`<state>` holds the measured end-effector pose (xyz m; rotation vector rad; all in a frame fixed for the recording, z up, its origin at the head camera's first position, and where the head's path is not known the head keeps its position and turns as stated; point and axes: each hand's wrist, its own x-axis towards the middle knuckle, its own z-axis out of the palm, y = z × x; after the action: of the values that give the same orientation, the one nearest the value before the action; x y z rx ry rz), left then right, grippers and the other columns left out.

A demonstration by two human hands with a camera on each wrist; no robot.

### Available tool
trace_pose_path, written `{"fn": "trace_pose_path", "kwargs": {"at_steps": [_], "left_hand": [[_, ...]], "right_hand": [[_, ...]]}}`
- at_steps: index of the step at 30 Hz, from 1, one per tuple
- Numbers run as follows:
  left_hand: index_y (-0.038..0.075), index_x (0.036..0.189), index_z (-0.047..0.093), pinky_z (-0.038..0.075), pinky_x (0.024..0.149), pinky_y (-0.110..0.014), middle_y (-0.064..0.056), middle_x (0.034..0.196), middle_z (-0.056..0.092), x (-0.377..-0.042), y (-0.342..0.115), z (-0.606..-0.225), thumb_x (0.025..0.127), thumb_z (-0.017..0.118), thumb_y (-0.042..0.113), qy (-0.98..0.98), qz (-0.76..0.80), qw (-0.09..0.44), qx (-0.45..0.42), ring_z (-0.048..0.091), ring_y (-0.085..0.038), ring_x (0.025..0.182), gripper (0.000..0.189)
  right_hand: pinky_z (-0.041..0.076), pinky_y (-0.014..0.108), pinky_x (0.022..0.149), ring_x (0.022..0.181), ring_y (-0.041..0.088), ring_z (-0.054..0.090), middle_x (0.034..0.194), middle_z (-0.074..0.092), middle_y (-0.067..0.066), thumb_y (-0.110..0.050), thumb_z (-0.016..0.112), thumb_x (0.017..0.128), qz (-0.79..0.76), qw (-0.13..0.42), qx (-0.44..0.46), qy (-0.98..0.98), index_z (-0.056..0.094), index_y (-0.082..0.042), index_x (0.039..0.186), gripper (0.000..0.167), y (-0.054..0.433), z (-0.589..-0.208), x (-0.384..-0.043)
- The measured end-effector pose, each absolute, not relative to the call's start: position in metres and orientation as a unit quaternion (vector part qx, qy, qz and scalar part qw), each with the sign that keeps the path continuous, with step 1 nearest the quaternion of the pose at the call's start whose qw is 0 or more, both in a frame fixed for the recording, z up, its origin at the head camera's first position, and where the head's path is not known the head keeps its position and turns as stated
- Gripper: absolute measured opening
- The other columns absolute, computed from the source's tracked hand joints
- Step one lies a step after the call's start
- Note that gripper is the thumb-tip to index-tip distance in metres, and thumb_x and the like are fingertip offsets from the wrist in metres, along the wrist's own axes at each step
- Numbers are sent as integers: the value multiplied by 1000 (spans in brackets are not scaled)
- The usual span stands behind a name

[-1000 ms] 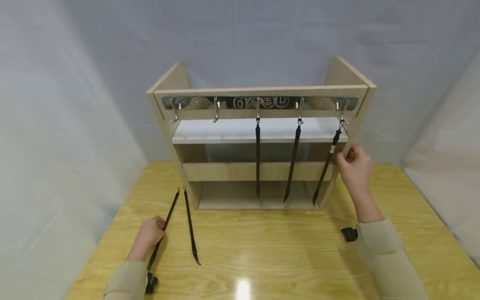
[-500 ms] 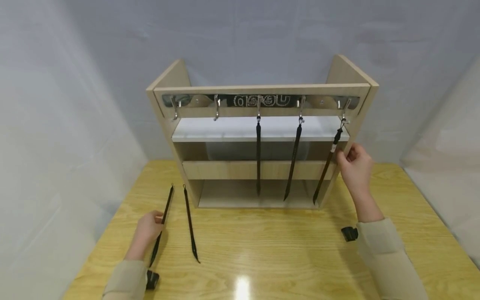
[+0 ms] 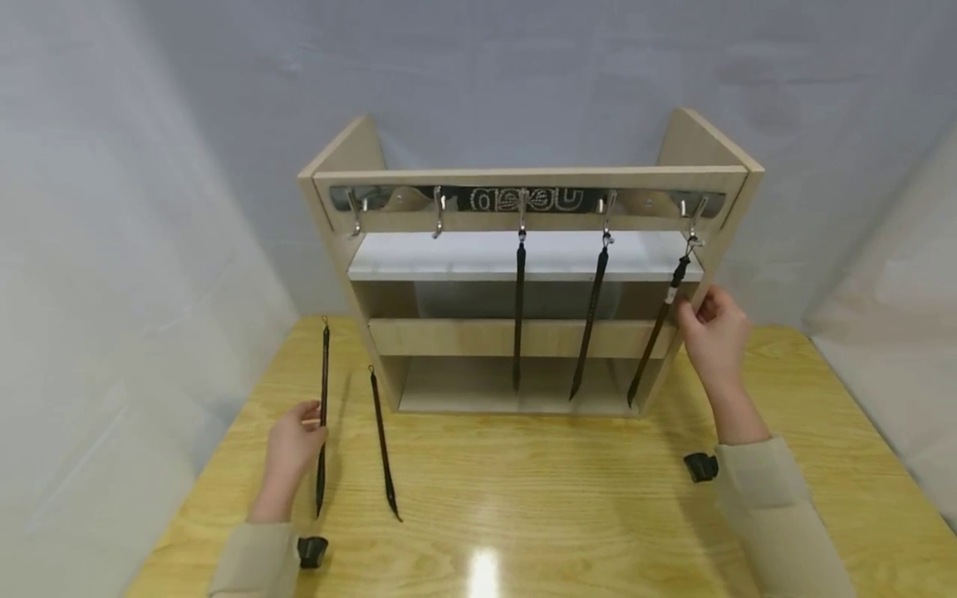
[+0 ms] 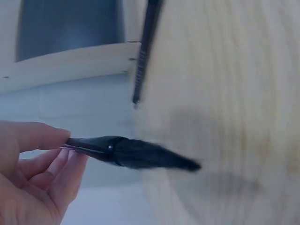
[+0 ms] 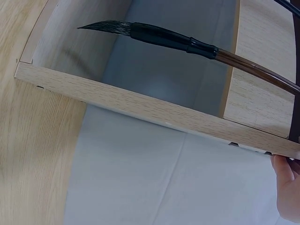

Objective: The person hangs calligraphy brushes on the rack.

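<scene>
My left hand [image 3: 292, 442] pinches a dark calligraphy brush [image 3: 325, 374] at its lower handle, loop end up. In the left wrist view, the brush's black bristles [image 4: 154, 156] stick out past thumb and fingers, above the table. A second calligraphy brush [image 3: 382, 444] lies on the table to the right of that hand. My right hand [image 3: 716, 336] grips the front edge of the wooden shelf's right side panel [image 3: 691, 301]; the fingertips are partly hidden. Beside it a brown-handled brush [image 3: 658, 328] hangs by its loop from the rightmost hook [image 3: 697, 220].
The small wooden shelf [image 3: 478, 339] stands on the yellow wood table [image 3: 523, 498]. A metal hook rail [image 3: 643, 203] runs across its top. Two more brushes hang there, one on the middle hook [image 3: 519, 316] and one to its right [image 3: 589, 324]. The two left hooks [image 3: 438, 212] hold nothing.
My left hand has raised its brush off the table and turned it upright, the loop end moving left and away. My right hand stays at the shelf's side.
</scene>
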<state>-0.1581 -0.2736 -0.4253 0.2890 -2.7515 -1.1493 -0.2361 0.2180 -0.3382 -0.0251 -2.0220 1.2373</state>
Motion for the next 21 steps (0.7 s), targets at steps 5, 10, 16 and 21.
{"fn": "trace_pose_path", "kwargs": {"at_steps": [5, 10, 16, 21], "left_hand": [[-10, 121, 44, 49, 75, -46, -29, 111, 51, -155, -263, -416, 82, 51, -3, -903, -395, 130, 108, 52, -40, 98, 40], [-9, 117, 48, 48, 76, -48, -26, 106, 54, -152, -254, -410, 80, 54, -4, -883, -414, 192, 113, 55, -38, 95, 38], [-7, 115, 51, 47, 77, -47, -23, 103, 57, -148, -242, -401, 79, 58, -3, -861, -434, 239, 116, 56, -34, 93, 37], [-8, 112, 53, 51, 72, -24, -21, 98, 59, -146, -229, -392, 77, 60, -6, -846, -447, 273, 96, 57, -30, 89, 36]], "right_hand": [[40, 2, 56, 64, -12, 48, 83, 62, 26, -1, 54, 79, 482, 377, -9, -791, 57, 14, 91, 20, 218, -338, -236], [39, 2, 56, 64, -10, 49, 82, 62, 25, -1, 54, 79, 479, 379, -6, -791, 57, 14, 91, 19, 218, -339, -236], [39, 2, 56, 64, -12, 48, 82, 62, 26, -1, 54, 79, 482, 377, -6, -791, 57, 14, 91, 19, 218, -338, -235], [39, 2, 56, 63, -13, 46, 81, 61, 26, 0, 53, 79, 485, 379, -3, -788, 57, 15, 91, 19, 218, -338, -236]]}}
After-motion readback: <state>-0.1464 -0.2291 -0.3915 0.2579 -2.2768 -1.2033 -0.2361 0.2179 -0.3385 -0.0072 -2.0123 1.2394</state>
